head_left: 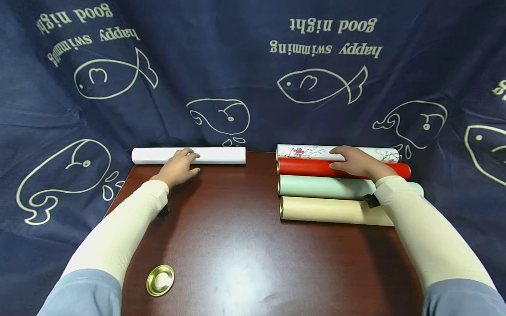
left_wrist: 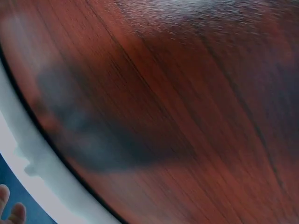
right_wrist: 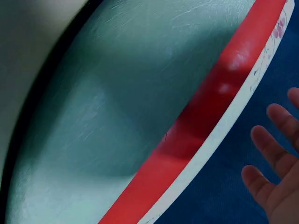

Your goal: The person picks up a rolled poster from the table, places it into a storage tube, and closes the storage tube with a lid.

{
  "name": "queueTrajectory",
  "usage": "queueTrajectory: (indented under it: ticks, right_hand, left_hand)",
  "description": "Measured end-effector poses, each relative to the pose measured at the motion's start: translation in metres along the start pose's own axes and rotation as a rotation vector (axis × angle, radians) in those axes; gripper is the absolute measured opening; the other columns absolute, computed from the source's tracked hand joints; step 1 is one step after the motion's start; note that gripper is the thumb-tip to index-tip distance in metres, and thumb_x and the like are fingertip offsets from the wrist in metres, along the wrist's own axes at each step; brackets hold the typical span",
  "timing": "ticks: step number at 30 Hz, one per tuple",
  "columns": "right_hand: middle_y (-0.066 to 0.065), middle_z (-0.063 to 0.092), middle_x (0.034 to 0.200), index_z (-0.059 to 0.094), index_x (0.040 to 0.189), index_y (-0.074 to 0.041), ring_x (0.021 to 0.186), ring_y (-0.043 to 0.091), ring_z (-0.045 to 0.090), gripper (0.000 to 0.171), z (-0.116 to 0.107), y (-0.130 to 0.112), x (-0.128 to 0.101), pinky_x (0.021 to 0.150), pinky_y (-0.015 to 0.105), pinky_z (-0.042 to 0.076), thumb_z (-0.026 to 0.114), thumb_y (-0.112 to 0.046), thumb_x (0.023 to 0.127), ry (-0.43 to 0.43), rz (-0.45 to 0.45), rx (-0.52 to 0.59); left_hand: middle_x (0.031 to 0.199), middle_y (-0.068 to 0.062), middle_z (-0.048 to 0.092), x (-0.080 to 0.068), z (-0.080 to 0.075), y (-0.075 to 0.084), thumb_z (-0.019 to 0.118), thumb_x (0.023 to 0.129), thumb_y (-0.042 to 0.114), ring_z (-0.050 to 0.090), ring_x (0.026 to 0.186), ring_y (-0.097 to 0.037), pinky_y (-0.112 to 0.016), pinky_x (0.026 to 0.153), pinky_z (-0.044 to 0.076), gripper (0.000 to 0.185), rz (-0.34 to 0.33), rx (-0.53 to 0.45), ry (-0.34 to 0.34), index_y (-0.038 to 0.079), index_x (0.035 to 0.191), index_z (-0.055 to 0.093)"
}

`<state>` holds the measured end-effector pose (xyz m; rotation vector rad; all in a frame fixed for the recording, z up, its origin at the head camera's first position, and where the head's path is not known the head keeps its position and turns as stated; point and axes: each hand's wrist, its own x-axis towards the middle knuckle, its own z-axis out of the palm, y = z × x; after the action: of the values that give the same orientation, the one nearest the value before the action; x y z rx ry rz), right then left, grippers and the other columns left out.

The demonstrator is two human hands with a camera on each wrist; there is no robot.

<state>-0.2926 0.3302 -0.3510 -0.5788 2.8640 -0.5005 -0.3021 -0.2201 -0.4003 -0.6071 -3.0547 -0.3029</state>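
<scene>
My left hand (head_left: 178, 168) is at a white roll (head_left: 221, 155) lying along the back left of the table, its fingers over the roll; whether they touch it I cannot tell. In the left wrist view, fingertips (left_wrist: 17, 213) show at the lower left corner, beyond the white roll (left_wrist: 28, 149). Over on the right, my right hand (head_left: 356, 161) hovers with spread fingers above a red tube (head_left: 304, 167) and a white tube with pink blossoms (head_left: 284, 151). The right wrist view shows that hand (right_wrist: 280, 163) holding nothing.
In front of the red tube lie a mint green tube (head_left: 316, 186) and a cream tube (head_left: 324, 209), side by side. A round gold metal lid (head_left: 151, 287) rests at the front left of the brown table (head_left: 221, 237). Dark blue printed cloth (head_left: 253, 79) hangs behind.
</scene>
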Motion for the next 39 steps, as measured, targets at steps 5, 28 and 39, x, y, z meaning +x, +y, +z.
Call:
queueTrajectory:
  ticks: [5,28,39]
  right_hand:
    - [0.034,0.045,0.138,0.051,0.135,0.008,0.126,0.05,0.043,0.051,0.001,-0.002,0.015,0.105,0.062,0.033,0.064,-0.021,0.096,-0.011,0.018,-0.057]
    - [0.036,0.049,0.132,0.048,0.133,0.012,0.124,0.051,0.045,0.044,0.025,-0.004,0.06,0.107,0.059,0.033,0.054,-0.016,0.1,-0.016,0.067,-0.116]
    - [0.029,0.055,0.128,0.054,0.131,0.006,0.119,0.05,0.046,0.042,0.033,0.0,0.059,0.103,0.061,0.033,0.06,-0.018,0.097,0.016,0.087,-0.184]
  left_hand:
    - [0.143,-0.024,0.041,0.018,0.003,0.004,0.07,0.092,0.027,0.038,0.132,-0.045,-0.06,0.104,0.035,0.056,-0.065,-0.05,0.069,0.003,0.14,0.052]
    - [0.153,-0.027,0.033,0.021,0.025,0.007,0.062,0.096,0.027,0.02,0.144,-0.048,-0.066,0.111,0.022,0.065,-0.159,-0.076,0.038,0.003,0.151,0.037]
    - [0.132,-0.023,0.042,0.019,0.026,0.004,0.069,0.094,0.022,0.039,0.127,-0.046,-0.06,0.105,0.033,0.058,-0.099,0.04,0.025,0.007,0.146,0.048]
